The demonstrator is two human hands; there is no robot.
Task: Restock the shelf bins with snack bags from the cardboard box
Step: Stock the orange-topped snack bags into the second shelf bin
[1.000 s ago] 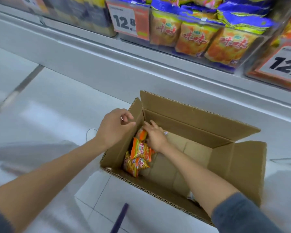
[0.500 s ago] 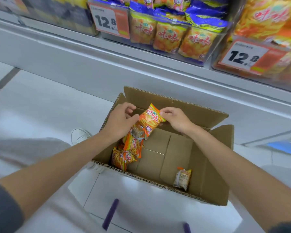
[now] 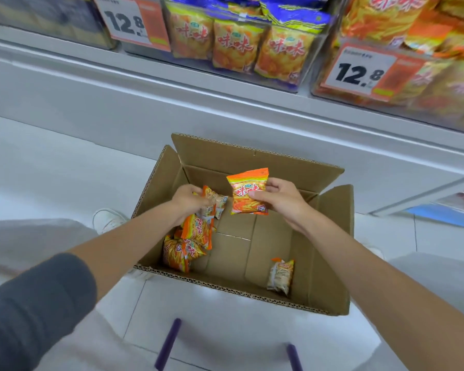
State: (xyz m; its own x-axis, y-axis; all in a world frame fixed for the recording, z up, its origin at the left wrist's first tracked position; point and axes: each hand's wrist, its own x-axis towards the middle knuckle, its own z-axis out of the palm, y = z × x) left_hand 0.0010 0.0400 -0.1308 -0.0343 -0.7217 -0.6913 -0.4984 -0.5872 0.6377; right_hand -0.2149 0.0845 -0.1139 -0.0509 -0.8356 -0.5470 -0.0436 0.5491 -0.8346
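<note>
My right hand (image 3: 281,202) now holds one orange snack bag (image 3: 245,194) by its side, thumb across the front, above the far end of the cardboard box (image 3: 330,223). Half a second ago that bag was still down against the bunch by my left hand; now it is lifted clear and faces up. My left hand (image 3: 189,202) has moved off the box flap it touched a second ago and is curled round a small bunch of bags (image 3: 213,203) just inside the left wall. Below it, loose bags (image 3: 188,245) lie in the near left corner as before, and one pale bag (image 3: 280,274) leans in the near right corner. The box sits on the floor beneath the shelf bins (image 3: 236,41), which are full of the same snacks.
</note>
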